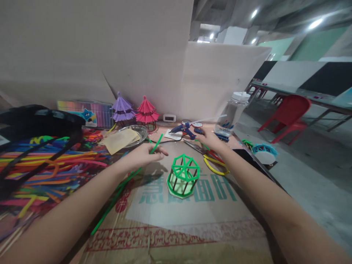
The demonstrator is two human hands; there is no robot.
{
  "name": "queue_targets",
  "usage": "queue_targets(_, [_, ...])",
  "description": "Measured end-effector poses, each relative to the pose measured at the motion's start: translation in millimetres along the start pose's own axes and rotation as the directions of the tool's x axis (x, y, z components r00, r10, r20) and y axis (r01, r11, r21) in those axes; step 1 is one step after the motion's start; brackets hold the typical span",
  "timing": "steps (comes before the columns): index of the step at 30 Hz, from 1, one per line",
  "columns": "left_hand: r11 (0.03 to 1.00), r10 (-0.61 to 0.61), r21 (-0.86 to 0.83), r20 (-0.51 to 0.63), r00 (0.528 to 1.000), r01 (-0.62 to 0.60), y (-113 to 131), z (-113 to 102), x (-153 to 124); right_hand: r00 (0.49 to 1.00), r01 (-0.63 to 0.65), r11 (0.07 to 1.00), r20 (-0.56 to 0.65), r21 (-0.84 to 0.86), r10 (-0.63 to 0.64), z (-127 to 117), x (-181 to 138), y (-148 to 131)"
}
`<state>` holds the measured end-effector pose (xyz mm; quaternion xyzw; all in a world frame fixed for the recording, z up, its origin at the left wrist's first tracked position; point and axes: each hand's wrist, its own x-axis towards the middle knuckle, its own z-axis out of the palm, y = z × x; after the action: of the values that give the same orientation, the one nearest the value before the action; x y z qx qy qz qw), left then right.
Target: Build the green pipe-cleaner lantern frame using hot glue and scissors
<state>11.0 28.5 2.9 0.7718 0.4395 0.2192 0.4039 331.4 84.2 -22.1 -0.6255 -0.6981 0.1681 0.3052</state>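
Left hand [152, 153] is loosely curled, one green strip [157, 143] slanting up through it, grip unclear, while right hand [208, 139] is beside one glue gun [184, 129], its hold too blurred to tell. Between the forearms, one green cage [183, 175] stands on cardboard [192, 214], long axis upright, spoked end up. Yellow-handled scissors [217, 174] lie between cage and right forearm; two huts, one purple hut [123, 110] and one pink hut [146, 111], stand beyond.

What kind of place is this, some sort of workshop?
Probably a craft workspace, perhaps a workshop. The colourful fuzzy stems heaped on the left, the blue glue gun and the small green frame model in the middle suggest handmade model building.
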Motion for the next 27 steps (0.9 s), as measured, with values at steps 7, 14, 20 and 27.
queue_targets(7, [0.99, 0.014, -0.141, 0.155, 0.988, 0.008, -18, 48, 2, 0.998, -0.041, 0.999, 0.049, 0.004, 0.041, 32, 39, 1])
queue_targets(14, [0.968, 0.079, -0.243, 0.05, 0.996, -0.065, -18, 44, 4, 0.996, -0.086, 0.995, -0.016, 0.047, 0.086, 33, 35, -14])
queue_targets(20, [0.964, 0.017, -0.265, -0.083, 0.996, -0.039, -14, 24, 5, 0.99, -0.034, 0.982, -0.128, 0.188, 0.059, -5, 8, -37])
queue_targets(27, [0.95, 0.063, -0.298, -0.105, 0.992, -0.092, -18, 16, 7, 0.967, 0.196, 0.795, 0.022, 0.574, -0.254, -46, -45, -58])
